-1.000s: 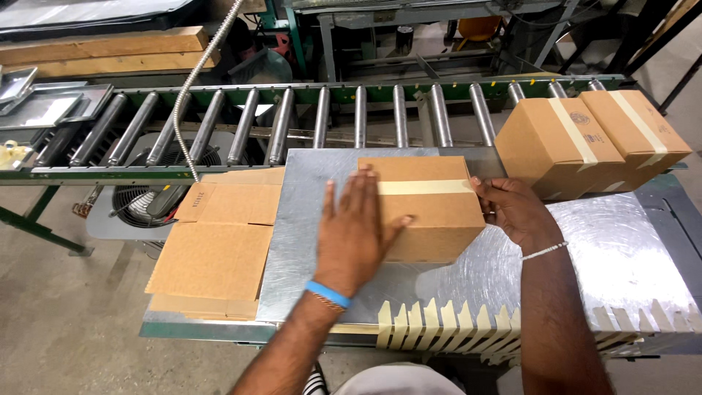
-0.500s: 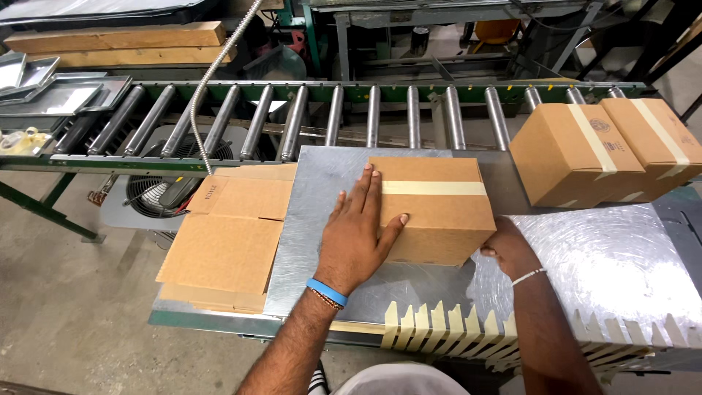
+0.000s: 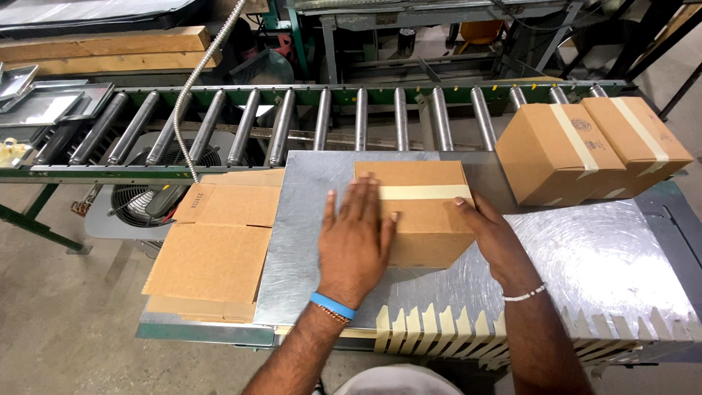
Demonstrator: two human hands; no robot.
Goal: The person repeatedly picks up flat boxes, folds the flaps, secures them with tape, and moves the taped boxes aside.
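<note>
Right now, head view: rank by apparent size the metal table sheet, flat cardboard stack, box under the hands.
1. metal table sheet
2. flat cardboard stack
3. box under the hands, though it looks close in size to the stack.

Both hands [image 3: 356, 238] flat, fingers spread

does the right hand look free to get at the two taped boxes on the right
Probably yes. The right hand rests on the near side of the box on the metal table, and the two taped boxes stand just beyond it, with nothing between.
</note>
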